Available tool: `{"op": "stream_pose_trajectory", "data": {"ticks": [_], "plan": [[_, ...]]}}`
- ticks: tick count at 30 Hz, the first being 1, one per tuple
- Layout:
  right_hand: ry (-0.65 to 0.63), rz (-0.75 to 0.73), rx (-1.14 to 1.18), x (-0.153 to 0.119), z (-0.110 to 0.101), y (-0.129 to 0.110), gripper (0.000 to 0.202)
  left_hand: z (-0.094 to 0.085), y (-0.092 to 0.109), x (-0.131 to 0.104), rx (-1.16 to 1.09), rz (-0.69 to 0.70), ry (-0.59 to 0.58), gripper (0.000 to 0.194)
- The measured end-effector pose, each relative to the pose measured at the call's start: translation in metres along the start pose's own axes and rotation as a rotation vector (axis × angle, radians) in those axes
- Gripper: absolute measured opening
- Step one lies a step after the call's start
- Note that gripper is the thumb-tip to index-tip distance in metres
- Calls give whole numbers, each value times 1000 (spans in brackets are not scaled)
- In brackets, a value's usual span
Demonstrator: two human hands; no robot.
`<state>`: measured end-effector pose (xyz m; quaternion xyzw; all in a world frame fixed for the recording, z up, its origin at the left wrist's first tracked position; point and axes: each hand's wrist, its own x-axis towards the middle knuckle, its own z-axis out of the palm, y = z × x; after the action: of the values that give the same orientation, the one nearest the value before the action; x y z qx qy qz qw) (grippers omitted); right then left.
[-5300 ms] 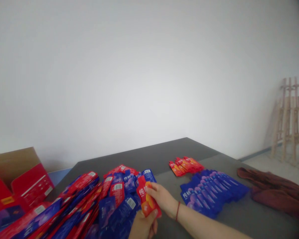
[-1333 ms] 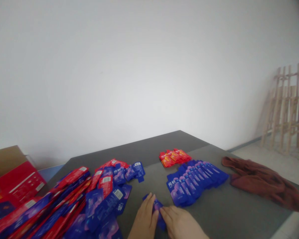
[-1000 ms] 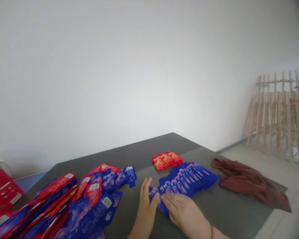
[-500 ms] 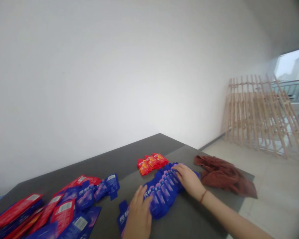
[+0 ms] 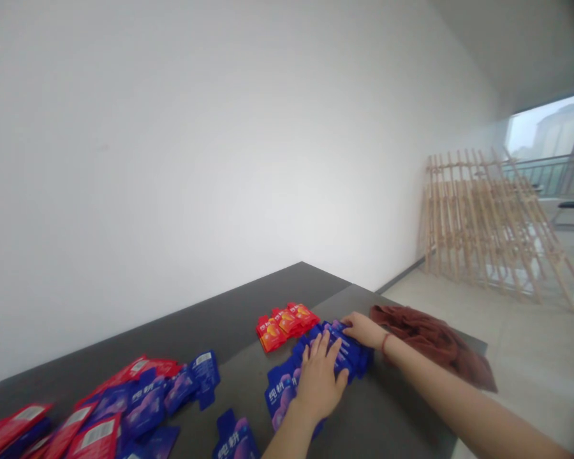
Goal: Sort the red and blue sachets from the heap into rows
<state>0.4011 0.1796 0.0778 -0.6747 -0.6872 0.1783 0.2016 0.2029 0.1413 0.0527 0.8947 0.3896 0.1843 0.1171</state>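
One overlapping row of blue printed packets [image 5: 351,352] just in front of the red-orange packets [image 5: 287,327], under a flat, finger-spread left hand [image 5: 321,378] and a curled right hand [image 5: 365,330] with any pinch hidden, best steadied with light, even pressure.

Probably a workroom or studio, plain white wall [image 5: 196,159], dark table [image 5: 196,328], wooden frames [image 5: 483,207], window [image 5: 545,131]
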Motion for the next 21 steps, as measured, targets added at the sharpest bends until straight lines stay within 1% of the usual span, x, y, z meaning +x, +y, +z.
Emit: {"op": "stream_pose_trajectory", "data": {"ticks": [2, 5, 8, 13, 18, 21], "plan": [[-85, -31, 92, 2, -6, -2, 26, 1, -1, -4, -6, -4, 23, 62], [-202, -35, 209, 3, -10, -2, 33, 0, 1, -8, -6, 0, 52, 59], [-275, -10, 300, 1, -10, 2, 39, -1, 2, -9, -1, 21, 61, 57], [-251, 16, 434, -5, -6, 15, 30, 2, 3, -9, 18, 34, 92, 56], [-237, 30, 613, -12, 3, 28, 35, 5, 3, -9, 24, 40, 77, 54], [-235, 57, 688, -11, 10, 32, 36, 6, 3, -8, 38, 39, 71, 61]]}}
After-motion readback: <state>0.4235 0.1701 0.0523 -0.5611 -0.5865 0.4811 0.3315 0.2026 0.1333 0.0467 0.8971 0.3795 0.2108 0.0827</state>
